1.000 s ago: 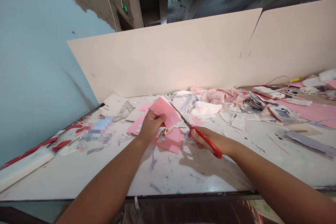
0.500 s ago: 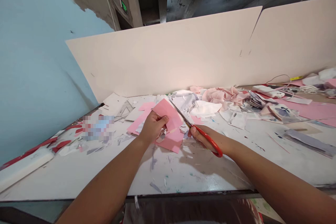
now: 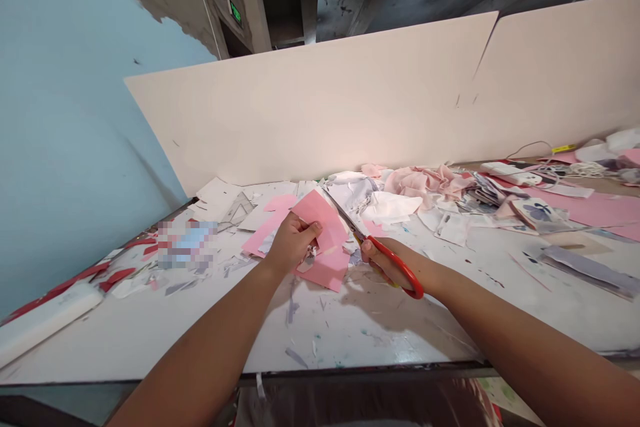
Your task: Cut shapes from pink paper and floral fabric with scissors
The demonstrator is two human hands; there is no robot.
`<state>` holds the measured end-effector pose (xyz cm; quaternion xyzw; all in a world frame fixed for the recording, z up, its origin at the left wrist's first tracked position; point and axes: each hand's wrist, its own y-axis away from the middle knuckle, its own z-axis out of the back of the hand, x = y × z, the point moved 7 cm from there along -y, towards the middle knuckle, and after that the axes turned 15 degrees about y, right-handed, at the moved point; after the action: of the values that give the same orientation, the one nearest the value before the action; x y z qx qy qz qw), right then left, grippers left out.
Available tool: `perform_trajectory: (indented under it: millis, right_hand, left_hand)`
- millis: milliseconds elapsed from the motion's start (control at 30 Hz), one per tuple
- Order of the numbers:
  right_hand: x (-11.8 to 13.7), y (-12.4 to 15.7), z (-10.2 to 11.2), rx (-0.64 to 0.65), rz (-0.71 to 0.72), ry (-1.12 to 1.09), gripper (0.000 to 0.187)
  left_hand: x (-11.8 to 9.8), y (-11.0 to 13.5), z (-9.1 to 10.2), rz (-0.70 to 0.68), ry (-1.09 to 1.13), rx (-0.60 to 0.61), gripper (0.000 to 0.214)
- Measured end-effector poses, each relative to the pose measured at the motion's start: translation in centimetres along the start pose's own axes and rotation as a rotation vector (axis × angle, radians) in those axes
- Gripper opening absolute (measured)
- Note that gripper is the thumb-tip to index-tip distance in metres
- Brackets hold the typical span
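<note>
Between the thumb and fingers of my left hand point(image 3: 294, 240) is a piece of pink paper point(image 3: 323, 217), raised over the table. My right hand point(image 3: 395, 265) grips a pair of scissors point(image 3: 400, 267) with red handles. Their blades point up and left along the right edge of the paper; whether they touch it I cannot tell. Beneath my left hand another pink sheet point(image 3: 327, 270) lies on the white table point(image 3: 310, 340). Some fingers of both hands are hidden behind the paper and the handles.
Crumpled pale-pink fabric point(image 3: 425, 183) and white scraps lie along the pale partition point(image 3: 320, 113). To the right are a grey folded strip point(image 3: 590, 270), a white power strip point(image 3: 510, 173) and cords. A clear set square point(image 3: 239, 208) and red scraps point(image 3: 117, 277) lie left.
My right fingers and the lower scissor handle have shifted slightly, with more yellow showing under the red handle. The paper and my left hand stay nearly still.
</note>
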<state>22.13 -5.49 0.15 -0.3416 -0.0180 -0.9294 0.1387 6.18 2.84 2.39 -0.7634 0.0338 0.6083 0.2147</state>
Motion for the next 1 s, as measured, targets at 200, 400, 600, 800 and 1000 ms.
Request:
perform_trajectory:
  millis: [200,400,600,800,1000]
  right_hand:
    - [0.0,-0.3,0.4,-0.066,-0.031,0.040,0.048]
    - [0.1,-0.3,0.7,-0.098,-0.082,0.007,0.048]
    - [0.7,0.1,0.4,-0.031,-0.049,-0.085,0.045]
    - [2.3,0.6,0.1,0.062,0.148,0.006,0.047]
    - [1.9,0.4,-0.2,0.072,0.168,0.044,0.047]
  left_hand:
    - [0.4,-0.2,0.5,-0.002,0.027,-0.045,0.025]
    - [-0.2,0.0,0.0,-0.008,0.112,-0.010,0.025]
    - [-0.7,0.1,-0.4,-0.013,0.170,0.007,0.024]
    - [-0.4,0.1,-0.4,-0.013,0.121,0.020,0.022]
    - [-0.3,0.1,-0.5,-0.021,0.047,0.040,0.020]
